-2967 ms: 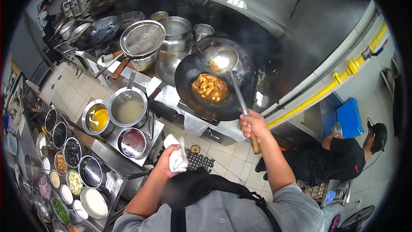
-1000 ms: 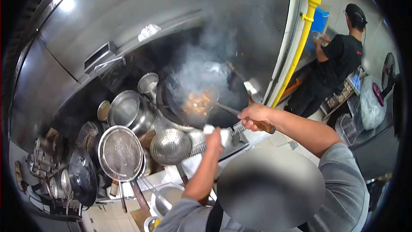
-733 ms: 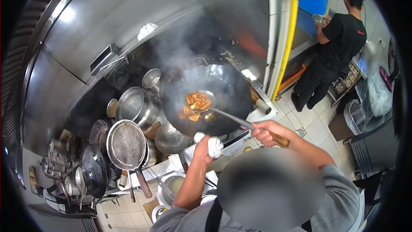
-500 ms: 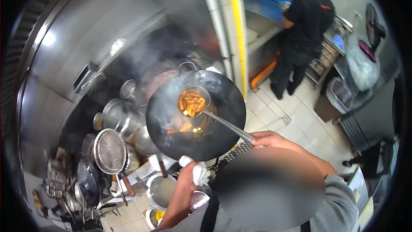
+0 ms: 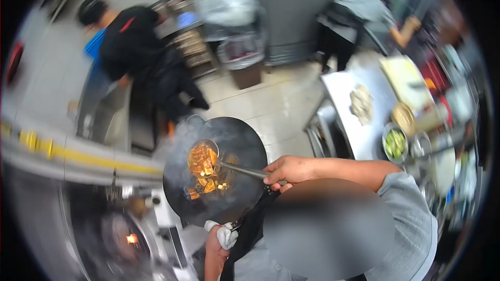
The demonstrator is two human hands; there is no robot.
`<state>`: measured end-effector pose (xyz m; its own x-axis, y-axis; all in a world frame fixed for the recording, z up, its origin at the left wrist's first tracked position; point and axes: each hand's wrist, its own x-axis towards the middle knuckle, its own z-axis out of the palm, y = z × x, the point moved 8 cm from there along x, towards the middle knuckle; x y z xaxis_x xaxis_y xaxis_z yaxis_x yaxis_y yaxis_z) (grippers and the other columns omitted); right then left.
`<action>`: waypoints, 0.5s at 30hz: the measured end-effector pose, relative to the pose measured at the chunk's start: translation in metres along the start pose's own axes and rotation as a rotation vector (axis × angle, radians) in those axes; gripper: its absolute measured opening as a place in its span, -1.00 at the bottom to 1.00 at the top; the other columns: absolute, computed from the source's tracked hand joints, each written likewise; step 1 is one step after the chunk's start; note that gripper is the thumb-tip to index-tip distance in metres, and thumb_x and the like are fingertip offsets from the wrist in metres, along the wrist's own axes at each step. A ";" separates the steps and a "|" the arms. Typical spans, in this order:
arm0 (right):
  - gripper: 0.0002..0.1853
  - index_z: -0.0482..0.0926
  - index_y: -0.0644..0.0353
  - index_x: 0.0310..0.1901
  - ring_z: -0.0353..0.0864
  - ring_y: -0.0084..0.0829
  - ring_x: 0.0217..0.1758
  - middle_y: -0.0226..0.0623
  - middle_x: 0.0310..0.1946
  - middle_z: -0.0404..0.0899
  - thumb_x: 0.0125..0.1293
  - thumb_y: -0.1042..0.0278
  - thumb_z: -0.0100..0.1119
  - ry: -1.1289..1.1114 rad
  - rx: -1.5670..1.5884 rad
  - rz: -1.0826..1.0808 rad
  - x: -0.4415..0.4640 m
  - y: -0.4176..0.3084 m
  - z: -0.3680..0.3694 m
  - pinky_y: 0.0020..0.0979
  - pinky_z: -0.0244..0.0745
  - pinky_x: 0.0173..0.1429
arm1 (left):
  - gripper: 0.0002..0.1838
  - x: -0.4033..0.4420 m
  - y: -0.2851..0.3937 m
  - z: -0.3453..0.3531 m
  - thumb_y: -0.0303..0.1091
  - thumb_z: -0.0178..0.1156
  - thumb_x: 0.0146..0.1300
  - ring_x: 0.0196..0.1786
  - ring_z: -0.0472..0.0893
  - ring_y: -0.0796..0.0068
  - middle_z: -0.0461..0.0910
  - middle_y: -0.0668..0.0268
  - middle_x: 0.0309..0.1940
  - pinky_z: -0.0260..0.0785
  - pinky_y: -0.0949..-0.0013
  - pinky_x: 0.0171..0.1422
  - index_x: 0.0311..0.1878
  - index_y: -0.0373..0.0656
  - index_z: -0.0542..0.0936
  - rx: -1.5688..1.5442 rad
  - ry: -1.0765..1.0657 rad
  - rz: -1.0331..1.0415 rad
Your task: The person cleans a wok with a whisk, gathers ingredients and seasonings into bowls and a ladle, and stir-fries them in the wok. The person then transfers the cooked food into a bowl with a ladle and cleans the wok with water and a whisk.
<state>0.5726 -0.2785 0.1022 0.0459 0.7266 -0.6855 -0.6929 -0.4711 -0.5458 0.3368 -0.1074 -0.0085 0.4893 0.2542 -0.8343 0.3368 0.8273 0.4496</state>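
The step in hand seems to be gathering the food in the ladle while the wok is being held clear of the stove. The right hand (image 5: 286,170) is gripping the end of the ladle (image 5: 242,170), its fingers closing round the handle. The left hand (image 5: 214,243) is clutching a folded cloth (image 5: 227,235) at the near rim of the wok (image 5: 245,143); its fingers are bending round the cloth, but I cannot tell how they are meeting the metal beneath. Most of the saucy food (image 5: 201,160) is sitting in the ladle's bowl, left of the wok's middle, while loose pieces are lying just beside it toward the near-left rim. The stove (image 5: 132,239) is glowing at lower left, and the desk (image 5: 338,89) is standing well apart, beyond the wok's right edge. The next move is probably calling for a level ladle, a firm cloth grip and a steady wok.
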 end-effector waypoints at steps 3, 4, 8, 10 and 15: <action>-0.59 0.35 0.23 0.22 0.25 -0.67 -0.69 -0.46 -0.55 0.35 0.37 0.39 0.06 0.140 0.167 -0.090 -0.044 0.032 -0.032 -0.55 0.18 -0.69 | -0.79 0.036 0.021 0.038 -0.31 0.03 0.13 -0.33 0.65 0.22 0.60 0.22 -0.37 0.58 0.18 -0.25 -0.23 -0.18 0.53 0.412 -0.147 0.083; -0.60 0.35 0.22 0.22 0.25 -0.67 -0.69 -0.46 -0.55 0.35 0.37 0.39 0.06 0.192 0.208 -0.142 -0.063 0.040 -0.036 -0.55 0.18 -0.70 | -0.80 0.051 0.015 0.046 -0.32 0.03 0.13 -0.36 0.65 0.24 0.59 0.21 -0.39 0.57 0.17 -0.29 -0.23 -0.18 0.53 0.289 -0.194 -0.074; -0.59 0.34 0.20 0.23 0.22 -0.69 -0.71 -0.46 -0.55 0.34 0.38 0.39 0.05 0.412 0.417 -0.313 -0.136 0.083 -0.032 -0.59 0.15 -0.71 | -0.88 0.090 0.029 0.091 -0.33 0.04 0.10 -0.48 0.60 0.26 0.54 0.25 -0.49 0.56 0.21 -0.38 -0.35 -0.15 0.48 0.444 -0.373 -0.055; -0.59 0.34 0.19 0.24 0.21 -0.70 -0.72 -0.46 -0.55 0.33 0.38 0.40 0.05 0.512 0.541 -0.391 -0.172 0.102 -0.020 -0.61 0.14 -0.72 | -0.88 0.070 0.032 0.139 -0.32 0.04 0.09 -0.54 0.55 0.28 0.53 0.27 -0.51 0.50 0.23 -0.48 -0.38 -0.15 0.47 0.539 -0.355 -0.108; -0.61 0.36 0.12 0.22 0.15 -0.73 -0.76 -0.46 -0.55 0.31 0.37 0.41 0.04 0.864 0.871 -0.671 -0.251 0.144 -0.014 -0.62 0.06 -0.79 | -0.84 0.099 0.017 0.180 -0.30 0.02 0.08 -0.69 0.39 0.40 0.50 0.27 -0.56 0.21 0.33 -0.74 -0.40 -0.18 0.50 0.568 -0.499 -0.390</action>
<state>0.4715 -0.5358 0.1885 0.7454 0.0022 -0.6666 -0.5666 0.5290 -0.6317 0.5358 -0.1579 -0.0259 0.5066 -0.3585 -0.7841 0.8426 0.3986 0.3622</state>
